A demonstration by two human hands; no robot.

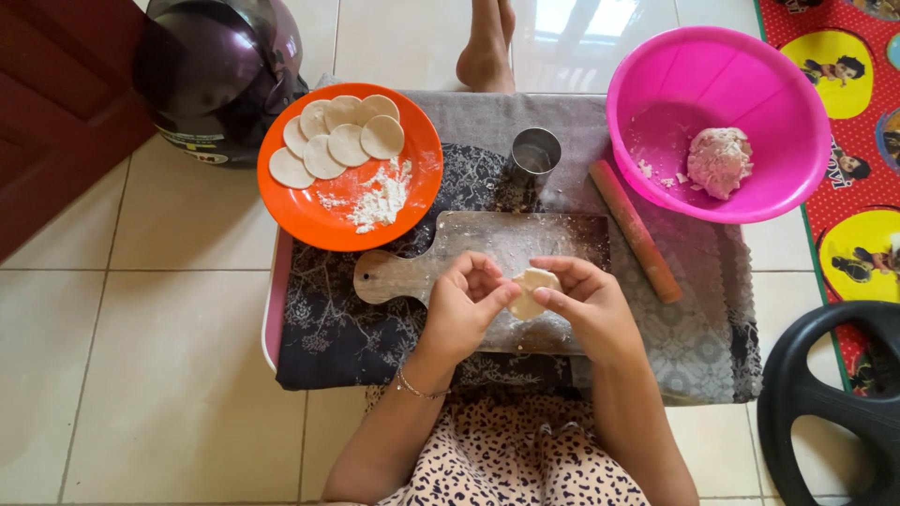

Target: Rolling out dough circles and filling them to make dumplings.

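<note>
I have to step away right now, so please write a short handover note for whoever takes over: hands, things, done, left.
Left hand and right hand both pinch one small dough round above the floured wooden board.
Six flat rounds lie on the orange plate beside loose flour.
Metal cup and rolling pin sit by the board.
A dough lump remains in the pink bowl.

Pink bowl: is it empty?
No, the pink bowl holds a lump of dough plus a few small scraps on its floor.
</note>
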